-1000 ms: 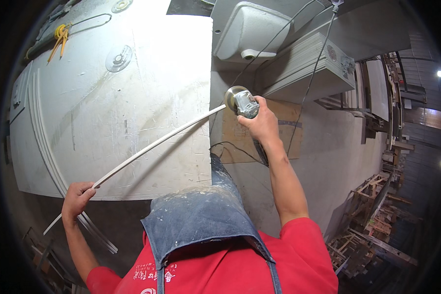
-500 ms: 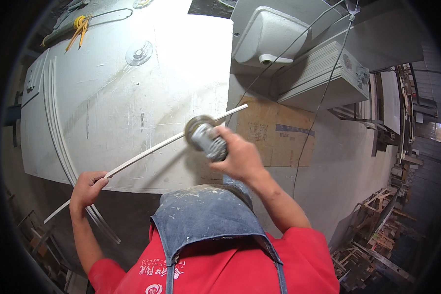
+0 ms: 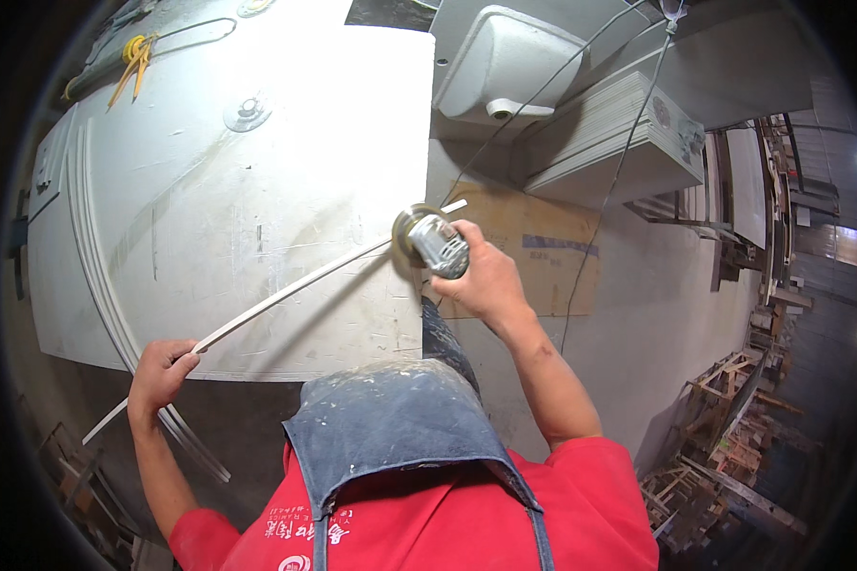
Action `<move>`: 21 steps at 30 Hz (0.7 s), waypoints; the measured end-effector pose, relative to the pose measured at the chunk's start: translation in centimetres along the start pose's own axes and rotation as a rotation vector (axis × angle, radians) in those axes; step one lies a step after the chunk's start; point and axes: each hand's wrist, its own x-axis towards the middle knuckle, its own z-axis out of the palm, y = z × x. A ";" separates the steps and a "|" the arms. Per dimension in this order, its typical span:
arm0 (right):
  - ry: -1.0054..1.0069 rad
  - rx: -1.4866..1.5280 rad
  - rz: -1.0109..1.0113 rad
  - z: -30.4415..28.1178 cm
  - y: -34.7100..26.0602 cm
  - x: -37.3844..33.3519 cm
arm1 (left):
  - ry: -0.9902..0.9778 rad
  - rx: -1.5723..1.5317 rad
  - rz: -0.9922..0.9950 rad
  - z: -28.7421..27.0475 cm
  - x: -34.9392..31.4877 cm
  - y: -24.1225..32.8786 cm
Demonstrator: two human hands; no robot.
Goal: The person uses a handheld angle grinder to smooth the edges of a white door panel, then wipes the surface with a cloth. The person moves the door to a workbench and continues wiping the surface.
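My left hand [image 3: 161,373] is closed around a long thin white strip [image 3: 290,288] near its lower left part. The strip slants up to the right across the white tabletop [image 3: 286,209], and its far end pokes out past the table's right edge. In my right hand [image 3: 487,276] is an angle grinder [image 3: 435,243], gripped by its body. Its round disc [image 3: 408,233] lies over the strip close to that far end; whether it touches cannot be made out. Several more white strips [image 3: 93,247] lie along the table's left side and hang over its near edge.
A loose disc [image 3: 248,112] lies on the far part of the table, with an orange clamp-like tool [image 3: 135,67] at the far left. A white basin [image 3: 509,67], stacked panels [image 3: 619,143] and cardboard [image 3: 524,243] are to the right. A cable [image 3: 600,205] hangs down there.
My right hand has moved the grinder to the right along the strip, nearer its far end. My left hand keeps its grip. The whole view has shifted slightly left.
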 end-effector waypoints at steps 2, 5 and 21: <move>0.022 -0.014 0.028 -0.9 0.8 0.6 | 0.006 -0.011 0.025 0.0 0.0 -0.6; 0.087 -0.029 0.052 -1.4 2.8 1.5 | 0.013 -0.040 0.012 0.0 0.1 -0.3; 0.236 -0.013 0.271 -3.0 8.3 6.0 | 0.029 -0.069 0.001 0.7 -0.2 -1.6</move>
